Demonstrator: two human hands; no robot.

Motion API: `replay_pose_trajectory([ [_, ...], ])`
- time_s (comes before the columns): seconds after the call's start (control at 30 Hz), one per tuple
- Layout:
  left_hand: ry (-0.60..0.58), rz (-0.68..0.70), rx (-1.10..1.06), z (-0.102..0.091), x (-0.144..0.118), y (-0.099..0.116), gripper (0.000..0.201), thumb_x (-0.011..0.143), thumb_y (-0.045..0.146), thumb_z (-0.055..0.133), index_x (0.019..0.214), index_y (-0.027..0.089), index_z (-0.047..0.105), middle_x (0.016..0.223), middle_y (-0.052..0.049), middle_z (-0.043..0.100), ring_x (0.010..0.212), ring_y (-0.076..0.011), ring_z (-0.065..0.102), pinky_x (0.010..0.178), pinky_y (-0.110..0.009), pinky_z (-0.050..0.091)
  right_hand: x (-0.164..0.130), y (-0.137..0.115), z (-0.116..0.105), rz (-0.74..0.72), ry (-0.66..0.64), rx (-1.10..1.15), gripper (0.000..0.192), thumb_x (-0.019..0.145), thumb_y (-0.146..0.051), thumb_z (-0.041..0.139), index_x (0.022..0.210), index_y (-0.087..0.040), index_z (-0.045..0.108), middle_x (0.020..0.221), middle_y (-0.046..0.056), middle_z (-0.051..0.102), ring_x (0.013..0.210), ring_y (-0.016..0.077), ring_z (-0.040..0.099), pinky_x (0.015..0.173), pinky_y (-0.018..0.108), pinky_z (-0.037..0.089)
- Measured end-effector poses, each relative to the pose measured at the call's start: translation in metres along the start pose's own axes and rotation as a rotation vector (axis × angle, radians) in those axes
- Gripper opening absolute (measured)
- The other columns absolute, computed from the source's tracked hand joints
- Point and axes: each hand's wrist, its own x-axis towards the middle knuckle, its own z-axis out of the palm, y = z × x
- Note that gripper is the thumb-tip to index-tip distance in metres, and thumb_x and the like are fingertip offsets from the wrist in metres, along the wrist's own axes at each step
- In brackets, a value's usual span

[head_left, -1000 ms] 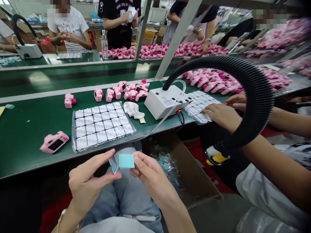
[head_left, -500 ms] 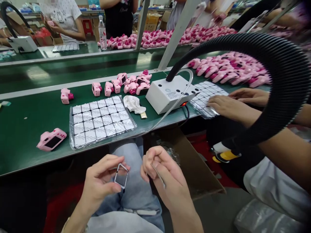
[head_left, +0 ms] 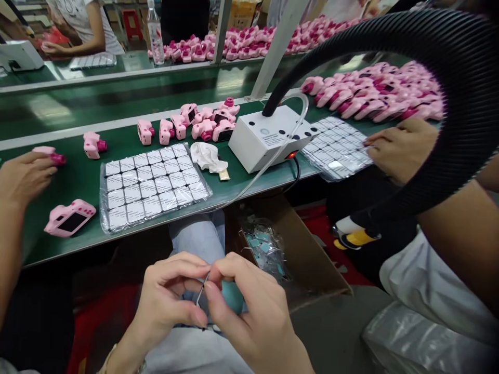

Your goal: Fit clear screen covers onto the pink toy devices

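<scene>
Grey and thin, a frame (head_left: pixel 201 293) stands nearly edge-on between the left hand (head_left: pixel 166 291) and the right hand (head_left: pixel 255 306): the left finger and thumb clamp its ends, the right ones are pinched together at its top. Teal film (head_left: pixel 233 297) shows just behind the right fingers; whether it is joined to the frame cannot be told. With both hands on it, this piece looks unfinished. Right of the fingers, a carton (head_left: pixel 312 252) holds teal scraps (head_left: pixel 265 245). Ahead, on the bench (head_left: pixel 120 139), lies a packet (head_left: pixel 150 184) of white squares, its rows looking full. Left of that rests a pink camera (head_left: pixel 70 218), screen showing; another person's hand (head_left: pixel 27 176) is at a farther one. Beyond the packet sit a tissue (head_left: pixel 208 157) and loose cameras (head_left: pixel 205 129). A white box (head_left: pixel 268 140) and arching hose (head_left: pixel 473 98) obstruct the right side. Farthest are a bottle (head_left: pixel 156 39) and a pink heap (head_left: pixel 253 41).
</scene>
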Motion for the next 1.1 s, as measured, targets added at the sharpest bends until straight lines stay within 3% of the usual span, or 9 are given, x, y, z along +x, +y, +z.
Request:
replay_pose_trajectory([
  [0.23, 0.002, 0.007, 0.044, 0.003, -0.002, -0.004, 0.049, 0.063, 0.042, 0.109, 0.108, 0.029, 0.093, 0.094, -0.008, 0.086, 0.081, -0.0193, 0.083, 0.072, -0.023, 0.071, -0.010, -0.003, 0.002, -0.096, 0.104, -0.150, 0.016, 0.105, -0.007, 0.057, 0.100, -0.022, 0.055, 0.077, -0.004, 0.061, 0.063, 0.0106, 0.059, 0.060, 0.025, 0.049],
  [0.43, -0.017, -0.030, 0.055, 0.007, -0.003, -0.006, 0.055, 0.056, 0.042, 0.110, 0.106, 0.027, 0.093, 0.092, -0.007, 0.084, 0.080, -0.0194, 0.082, 0.071, -0.023, 0.071, -0.012, 0.001, -0.012, 0.066, -0.050, 0.051, 0.015, 0.102, -0.012, 0.056, 0.094, -0.024, 0.052, 0.075, -0.009, 0.053, 0.059, 0.0058, 0.052, 0.055, 0.018, 0.043],
  [0.57, 0.005, -0.077, 0.022, 0.009, -0.003, -0.007, 0.054, 0.055, 0.038, 0.112, 0.105, 0.027, 0.092, 0.094, -0.005, 0.082, 0.082, -0.0207, 0.084, 0.073, -0.026, 0.073, -0.016, 0.011, -0.022, 0.190, -0.044, 0.242, 0.014, 0.102, -0.014, 0.055, 0.094, -0.025, 0.054, 0.071, -0.010, 0.046, 0.054, 0.0054, 0.043, 0.048, 0.018, 0.035],
  [0.67, 0.007, -0.104, 0.009, 0.008, -0.002, -0.006, 0.052, 0.059, 0.039, 0.111, 0.106, 0.028, 0.091, 0.095, -0.004, 0.081, 0.086, -0.0215, 0.085, 0.076, -0.026, 0.074, -0.019, 0.014, -0.025, 0.235, -0.006, 0.279, 0.014, 0.106, -0.017, 0.056, 0.095, -0.025, 0.058, 0.073, -0.008, 0.053, 0.056, 0.0071, 0.049, 0.049, 0.019, 0.039],
  [0.8, -0.010, -0.076, 0.001, 0.009, -0.002, -0.005, 0.051, 0.061, 0.039, 0.110, 0.107, 0.027, 0.092, 0.097, -0.004, 0.082, 0.084, -0.0187, 0.084, 0.075, -0.023, 0.073, -0.022, 0.006, -0.018, 0.120, 0.089, 0.124, 0.008, 0.105, -0.017, 0.064, 0.107, -0.024, 0.066, 0.077, -0.006, 0.063, 0.060, 0.0091, 0.057, 0.056, 0.022, 0.049],
  [0.9, -0.025, -0.051, -0.009, 0.013, -0.002, -0.004, 0.052, 0.060, 0.038, 0.110, 0.107, 0.027, 0.092, 0.097, -0.003, 0.082, 0.080, -0.0171, 0.083, 0.073, -0.022, 0.072, -0.022, -0.002, -0.009, -0.025, 0.181, -0.016, 0.020, 0.102, -0.009, 0.067, 0.119, -0.019, 0.069, 0.080, -0.003, 0.070, 0.061, 0.0112, 0.058, 0.062, 0.027, 0.054],
  [1.1, -0.021, -0.057, 0.000, 0.017, -0.002, -0.003, 0.051, 0.059, 0.044, 0.110, 0.102, 0.024, 0.092, 0.092, -0.005, 0.084, 0.076, -0.0165, 0.081, 0.069, -0.020, 0.069, -0.024, -0.004, -0.008, -0.092, 0.185, -0.082, 0.018, 0.100, -0.003, 0.069, 0.111, -0.015, 0.076, 0.074, -0.001, 0.069, 0.059, 0.0115, 0.054, 0.054, 0.028, 0.047],
])
